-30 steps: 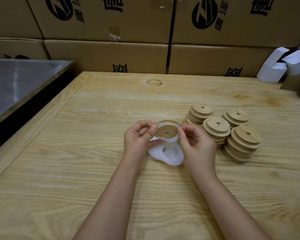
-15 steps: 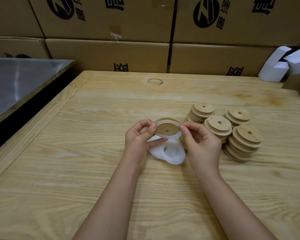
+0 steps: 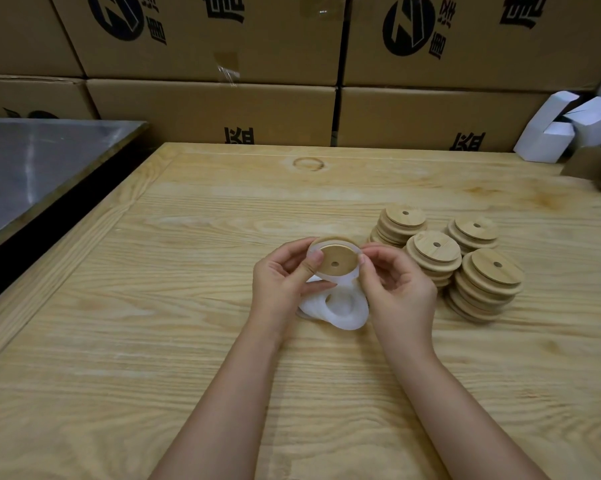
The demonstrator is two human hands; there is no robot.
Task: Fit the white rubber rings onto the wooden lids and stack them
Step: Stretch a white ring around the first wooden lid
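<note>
A round wooden lid (image 3: 338, 259) with a small centre hole is held above the table between both hands, with a white rubber ring (image 3: 314, 251) around its rim. My left hand (image 3: 283, 282) pinches its left edge, thumb on top. My right hand (image 3: 397, 289) pinches the right edge with fingertips. Below them a pile of loose white rubber rings (image 3: 344, 308) lies on the wooden table (image 3: 153, 323). Several stacks of wooden lids (image 3: 434, 256) stand just right of my right hand.
Cardboard boxes (image 3: 216, 109) form a wall behind the table. A metal surface (image 3: 32, 164) lies to the left across a dark gap. White folded cartons (image 3: 562, 129) and a brown box sit at the back right corner.
The lid stays between both hands in the same place. My fingers have shifted slightly along its rim and the ring sits more evenly around it.
</note>
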